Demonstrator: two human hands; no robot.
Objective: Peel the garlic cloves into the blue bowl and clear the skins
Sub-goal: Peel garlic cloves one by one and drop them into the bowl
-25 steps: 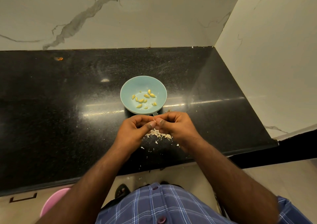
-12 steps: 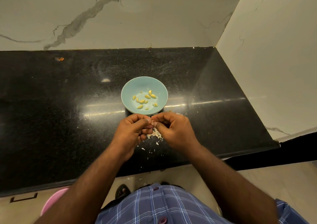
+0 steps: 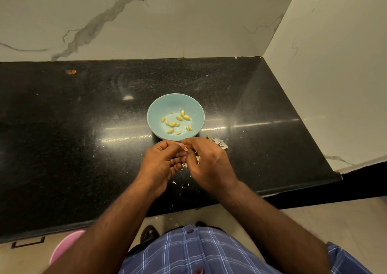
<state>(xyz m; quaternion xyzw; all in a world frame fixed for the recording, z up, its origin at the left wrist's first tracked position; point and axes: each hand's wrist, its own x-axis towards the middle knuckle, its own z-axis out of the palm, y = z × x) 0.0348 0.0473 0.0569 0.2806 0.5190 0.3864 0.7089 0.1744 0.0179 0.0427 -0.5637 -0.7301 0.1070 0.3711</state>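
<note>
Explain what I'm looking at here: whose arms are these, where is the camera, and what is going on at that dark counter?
There is no machine here: a person wears a wide-angle camera on the head, so you look down along their own two arms. The left hand and right hand meet just in front of a blue bowl on a black stone counter. Their fingertips pinch a small garlic clove between them, apparently peeling it; most of it is hidden in the grip. Peeled yellow cloves lie in the bowl. Papery skins lie scattered on the counter beside and under the hands. Below are a checked blue shirt and something pink on the floor.
</note>
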